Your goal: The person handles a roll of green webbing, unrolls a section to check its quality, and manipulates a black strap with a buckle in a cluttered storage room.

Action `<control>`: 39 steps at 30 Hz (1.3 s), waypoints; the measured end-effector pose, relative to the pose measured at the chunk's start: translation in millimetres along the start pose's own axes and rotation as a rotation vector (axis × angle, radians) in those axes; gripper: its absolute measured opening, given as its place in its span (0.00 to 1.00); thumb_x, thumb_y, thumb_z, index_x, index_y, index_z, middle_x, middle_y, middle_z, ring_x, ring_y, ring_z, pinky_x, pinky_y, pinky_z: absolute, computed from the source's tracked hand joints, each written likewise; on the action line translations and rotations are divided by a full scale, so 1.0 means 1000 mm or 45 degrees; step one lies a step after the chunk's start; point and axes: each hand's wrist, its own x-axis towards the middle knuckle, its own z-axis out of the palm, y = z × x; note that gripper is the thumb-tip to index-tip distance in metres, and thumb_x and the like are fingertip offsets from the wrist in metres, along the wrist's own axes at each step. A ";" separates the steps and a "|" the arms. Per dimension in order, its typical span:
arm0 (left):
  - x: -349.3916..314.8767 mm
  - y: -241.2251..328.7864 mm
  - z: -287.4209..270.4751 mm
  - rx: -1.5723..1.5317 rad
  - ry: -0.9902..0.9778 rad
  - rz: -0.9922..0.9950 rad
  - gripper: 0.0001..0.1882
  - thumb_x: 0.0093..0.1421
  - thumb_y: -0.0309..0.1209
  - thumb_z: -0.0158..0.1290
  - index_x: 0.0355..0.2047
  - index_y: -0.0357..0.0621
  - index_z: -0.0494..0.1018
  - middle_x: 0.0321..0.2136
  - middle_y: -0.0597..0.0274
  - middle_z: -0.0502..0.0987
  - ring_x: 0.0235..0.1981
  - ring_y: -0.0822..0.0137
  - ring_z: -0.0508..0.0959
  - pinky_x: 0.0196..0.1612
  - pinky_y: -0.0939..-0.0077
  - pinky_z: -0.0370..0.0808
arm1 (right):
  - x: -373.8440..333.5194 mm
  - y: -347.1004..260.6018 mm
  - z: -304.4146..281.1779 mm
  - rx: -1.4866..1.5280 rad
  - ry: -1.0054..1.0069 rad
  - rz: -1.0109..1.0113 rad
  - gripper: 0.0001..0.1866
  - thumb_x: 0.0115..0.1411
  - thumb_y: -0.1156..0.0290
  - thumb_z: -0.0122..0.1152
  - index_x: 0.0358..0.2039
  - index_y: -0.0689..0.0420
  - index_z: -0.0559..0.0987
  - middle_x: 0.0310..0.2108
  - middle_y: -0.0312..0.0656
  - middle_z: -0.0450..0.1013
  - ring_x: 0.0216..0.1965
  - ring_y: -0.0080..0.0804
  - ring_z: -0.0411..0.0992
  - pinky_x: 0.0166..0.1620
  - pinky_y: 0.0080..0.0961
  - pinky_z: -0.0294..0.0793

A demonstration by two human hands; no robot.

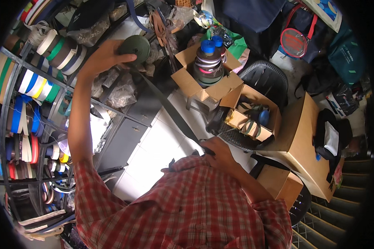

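Observation:
My left hand (107, 58) reaches up to the far left, its fingers wrapped round a dark green roll of webbing (138, 48). From the roll a length of the same strap (168, 108) runs slantwise down to the right, fairly straight, to my right hand (218, 152). My right hand is close to my chest, its fingers closed on the strap's end. A small dark piece shows at those fingers, but I cannot make out what it is.
Metal shelves (25, 58) full of coloured webbing rolls line the left. Ahead, an open carton (187, 81) holds stacked rolls. Another open box (274, 112) rests on a black chair (264, 74). A large carton (297, 141) stands at right, over white floor tiles (147, 166) further left.

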 end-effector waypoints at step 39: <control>0.007 0.035 0.138 0.162 0.092 0.127 0.20 0.50 0.37 0.64 0.35 0.33 0.76 0.23 0.55 0.78 0.19 0.68 0.76 0.25 0.75 0.73 | 0.013 0.074 -0.004 0.146 0.076 0.394 0.20 0.58 0.71 0.61 0.52 0.60 0.73 0.47 0.45 0.71 0.44 0.36 0.73 0.45 0.30 0.73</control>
